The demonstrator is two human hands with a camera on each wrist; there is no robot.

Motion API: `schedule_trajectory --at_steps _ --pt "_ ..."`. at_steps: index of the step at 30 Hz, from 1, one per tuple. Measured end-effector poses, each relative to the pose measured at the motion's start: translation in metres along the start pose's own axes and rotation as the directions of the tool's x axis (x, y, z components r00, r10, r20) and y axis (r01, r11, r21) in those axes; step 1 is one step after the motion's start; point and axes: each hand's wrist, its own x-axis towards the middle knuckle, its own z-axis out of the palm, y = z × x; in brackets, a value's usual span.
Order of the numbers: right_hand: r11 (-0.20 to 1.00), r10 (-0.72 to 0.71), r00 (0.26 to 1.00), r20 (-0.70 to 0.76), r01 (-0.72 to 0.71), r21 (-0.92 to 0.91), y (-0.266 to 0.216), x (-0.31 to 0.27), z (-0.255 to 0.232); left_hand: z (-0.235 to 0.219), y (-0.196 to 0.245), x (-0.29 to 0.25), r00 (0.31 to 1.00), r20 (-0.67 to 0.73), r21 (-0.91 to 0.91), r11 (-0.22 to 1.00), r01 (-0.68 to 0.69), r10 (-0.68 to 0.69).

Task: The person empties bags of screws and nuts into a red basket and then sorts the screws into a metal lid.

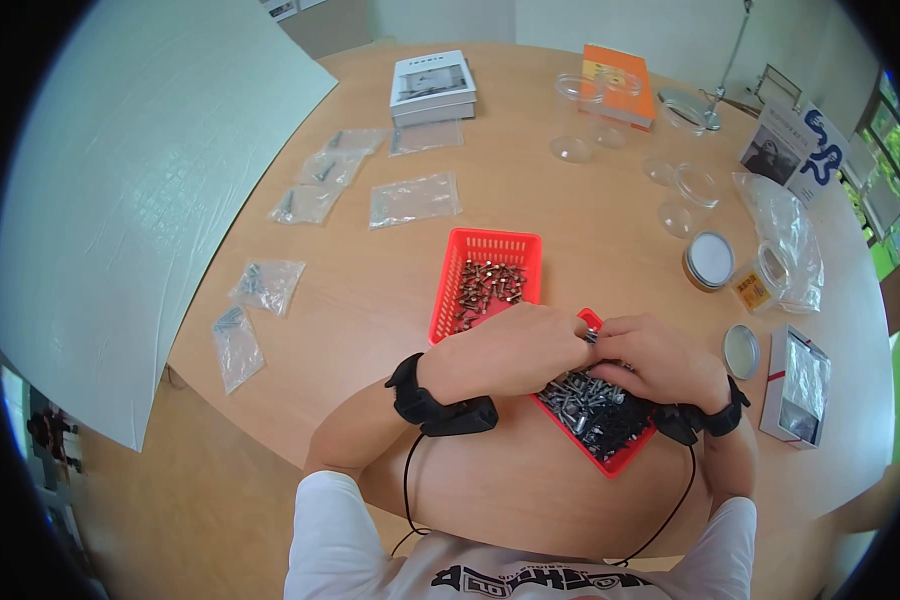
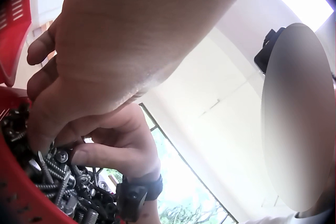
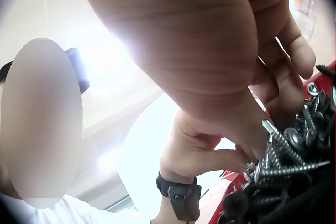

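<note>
Both hands are over a red basket (image 1: 618, 467) of mixed silver and black screws (image 1: 582, 402). My left hand (image 1: 515, 345) reaches in from the left, its thumb down among the silver screws (image 2: 62, 176) in the left wrist view. From the other side comes my right hand (image 1: 660, 358), fingers bent and fingertips close to the left hand's. Several loose screws (image 3: 283, 153) lie right at the right thumb in the right wrist view. Small silver pieces show between the hands; I cannot tell whether either hand grips them. Both wrists wear black cameras.
Behind the left hand stands another red basket (image 1: 538, 262) with brass-coloured bolts (image 1: 490, 290). Small bags (image 1: 238, 350) of screws lie left, a bag (image 1: 415, 200) further back. Right are round tins (image 1: 710, 260), a lid (image 1: 741, 351), an open box (image 1: 798, 390) and clear dishes (image 1: 695, 185). Books (image 1: 432, 85) sit at the back.
</note>
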Motion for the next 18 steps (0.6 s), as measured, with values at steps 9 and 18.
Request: schedule_trajectory --at_steps 9,18 --pt "0.999 0.049 0.978 -0.201 -0.052 -0.01 -0.005 -0.021 -0.011 -0.009 0.014 -0.005 1.0 0.001 0.006 1.0 -0.021 0.021" --pt "0.963 0.239 0.865 -0.441 -0.269 -0.006 -0.017 -0.08 -0.058 -0.015 0.013 -0.004 0.996 -0.089 -0.071 0.997 -0.001 -0.006"
